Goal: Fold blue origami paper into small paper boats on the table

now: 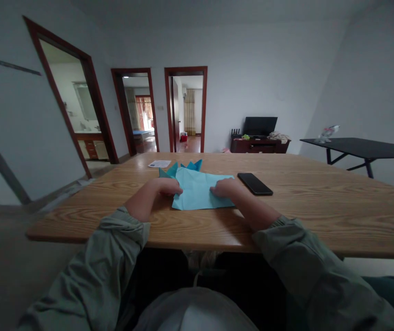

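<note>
A creased sheet of light blue paper (pixel 197 191) is in front of me above the wooden table (pixel 314 202), partly unfolded, with fold lines across it. My left hand (pixel 168 185) pinches its left edge, the thumb on top and the fingers mostly hidden beneath. At the right side my right hand (pixel 225 188) grips the sheet with the thumb over it; its other fingers are largely out of sight. Just behind the sheet stand folded blue paper pieces with pointed tips, one darker blue piece (pixel 193 164) and another (pixel 169 171) near my left hand.
A black smartphone (pixel 255 184) lies right of the paper. Farther back on the left is a white printed card (pixel 159 163). The table's front edge runs just before my body. A black folding table (pixel 362 146) stands beyond on the right, and a television (pixel 260 126) stands by the wall.
</note>
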Available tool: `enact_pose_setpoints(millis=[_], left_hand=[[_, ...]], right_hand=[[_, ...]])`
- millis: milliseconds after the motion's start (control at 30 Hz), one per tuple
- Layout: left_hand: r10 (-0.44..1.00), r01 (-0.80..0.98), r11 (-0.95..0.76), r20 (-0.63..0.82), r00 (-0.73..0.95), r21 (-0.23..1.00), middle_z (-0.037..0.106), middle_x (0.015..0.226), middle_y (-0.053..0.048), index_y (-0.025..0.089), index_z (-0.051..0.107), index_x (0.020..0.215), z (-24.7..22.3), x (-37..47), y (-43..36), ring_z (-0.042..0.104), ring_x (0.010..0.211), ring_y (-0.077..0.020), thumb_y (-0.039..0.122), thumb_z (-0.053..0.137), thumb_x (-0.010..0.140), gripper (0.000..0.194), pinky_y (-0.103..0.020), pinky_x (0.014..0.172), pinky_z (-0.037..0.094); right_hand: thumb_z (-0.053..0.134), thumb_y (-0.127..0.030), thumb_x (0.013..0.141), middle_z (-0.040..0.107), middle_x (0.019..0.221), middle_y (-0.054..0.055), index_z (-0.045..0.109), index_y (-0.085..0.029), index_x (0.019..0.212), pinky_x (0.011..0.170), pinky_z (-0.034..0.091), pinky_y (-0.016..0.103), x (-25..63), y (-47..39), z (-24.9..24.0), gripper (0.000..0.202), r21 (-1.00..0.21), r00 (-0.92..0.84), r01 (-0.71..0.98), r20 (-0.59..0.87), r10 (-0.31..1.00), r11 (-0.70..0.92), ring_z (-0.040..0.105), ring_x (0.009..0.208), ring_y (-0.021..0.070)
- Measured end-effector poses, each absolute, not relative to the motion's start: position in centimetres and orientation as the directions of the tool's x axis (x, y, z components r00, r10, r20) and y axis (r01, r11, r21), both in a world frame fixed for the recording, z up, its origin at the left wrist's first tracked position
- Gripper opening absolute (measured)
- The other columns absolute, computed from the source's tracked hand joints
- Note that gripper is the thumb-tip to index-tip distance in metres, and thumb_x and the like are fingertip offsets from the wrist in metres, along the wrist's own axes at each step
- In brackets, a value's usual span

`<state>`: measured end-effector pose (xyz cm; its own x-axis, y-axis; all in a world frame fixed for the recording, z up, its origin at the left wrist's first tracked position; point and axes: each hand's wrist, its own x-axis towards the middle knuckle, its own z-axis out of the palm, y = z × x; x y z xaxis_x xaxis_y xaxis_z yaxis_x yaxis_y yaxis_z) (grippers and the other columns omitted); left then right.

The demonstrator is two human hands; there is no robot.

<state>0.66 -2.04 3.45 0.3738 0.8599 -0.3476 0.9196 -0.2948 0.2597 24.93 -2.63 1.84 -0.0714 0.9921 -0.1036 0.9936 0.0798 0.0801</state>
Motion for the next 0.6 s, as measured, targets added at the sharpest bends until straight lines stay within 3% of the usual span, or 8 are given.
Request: enact_pose_setpoints(millis=[100, 200, 267, 367, 467, 600], left_hand=[[0.863, 0.923, -0.268, -0.358, 0.357, 0.276, 0.049, 0.049, -0.001, 0.016, 0.051, 0.059, 3.1, 0.5, -1.8, 0.043, 0.042, -0.0117, 0.034, 0.052, 0.072, 0.022, -0.024, 0.043, 0.033], [0.890, 0.916, -0.218, -0.317, 0.328, 0.336, 0.054, 0.053, -0.001, 0.016, 0.055, 0.067, 2.8, 0.3, -1.4, 0.047, 0.044, -0.0125, 0.037, 0.054, 0.073, 0.022, -0.023, 0.043, 0.036], [0.924, 0.888, -0.210, -0.214, 0.318, 0.410, 0.057, 0.060, -0.002, 0.015, 0.058, 0.075, 2.6, 0.3, -0.9, 0.051, 0.048, -0.0128, 0.039, 0.054, 0.076, 0.025, -0.022, 0.044, 0.038], [0.973, 0.849, -0.184, -0.029, 0.228, 0.496, 0.064, 0.074, -0.005, 0.014, 0.061, 0.100, 2.1, 0.3, -0.1, 0.056, 0.055, -0.0135, 0.041, 0.053, 0.081, 0.034, -0.022, 0.049, 0.043], [0.992, 0.847, -0.123, 0.058, 0.109, 0.518, 0.067, 0.087, -0.008, 0.015, 0.049, 0.128, 1.4, 0.4, 0.6, 0.061, 0.064, -0.0160, 0.038, 0.057, 0.080, 0.054, -0.024, 0.056, 0.048], [0.968, 0.842, -0.242, 0.176, 0.177, 0.482, 0.066, 0.102, -0.009, 0.017, 0.040, 0.139, 0.5, 0.0, 1.1, 0.064, 0.083, -0.0183, 0.025, 0.059, 0.078, 0.064, -0.026, 0.074, 0.050]], right_hand=[[0.040, -0.049, 0.088, 0.050, 0.134, 0.021, 0.056, -0.015, 0.129, 0.096, 0.029, 0.063, 22.9, -2.6, 1.5, 0.055, 0.128, -0.048, 0.990, -0.089, 0.995, 0.059, 0.043, 0.123, 0.0425], [0.027, -0.050, 0.092, 0.038, 0.145, 0.015, 0.041, -0.025, 0.141, 0.100, 0.028, 0.059, 21.8, -2.5, 0.2, 0.057, -0.006, -0.363, 0.932, -0.007, 0.932, 0.363, 0.038, 0.130, 0.0362], [0.021, -0.055, 0.093, 0.026, 0.152, 0.011, 0.030, -0.031, 0.146, 0.103, 0.022, 0.059, 21.8, -2.3, -0.7, 0.059, -0.068, -0.443, 0.895, 0.000, 0.897, 0.442, 0.027, 0.136, 0.0342], [0.018, -0.060, 0.092, 0.019, 0.155, 0.009, 0.025, -0.032, 0.147, 0.106, 0.015, 0.061, 22.2, -2.0, -1.4, 0.063, -0.094, -0.436, 0.896, -0.007, 0.900, 0.433, 0.018, 0.140, 0.0340], [0.018, -0.062, 0.091, 0.017, 0.155, 0.009, 0.023, -0.031, 0.148, 0.106, 0.013, 0.061, 22.5, -1.9, -1.6, 0.065, -0.097, -0.429, 0.900, -0.016, 0.903, 0.425, 0.016, 0.140, 0.0346], [0.017, -0.063, 0.090, 0.020, 0.155, 0.008, 0.024, -0.032, 0.147, 0.106, 0.014, 0.060, 22.3, -2.1, -1.8, 0.065, -0.093, -0.410, 0.908, -0.001, 0.912, 0.408, 0.019, 0.139, 0.0344]])
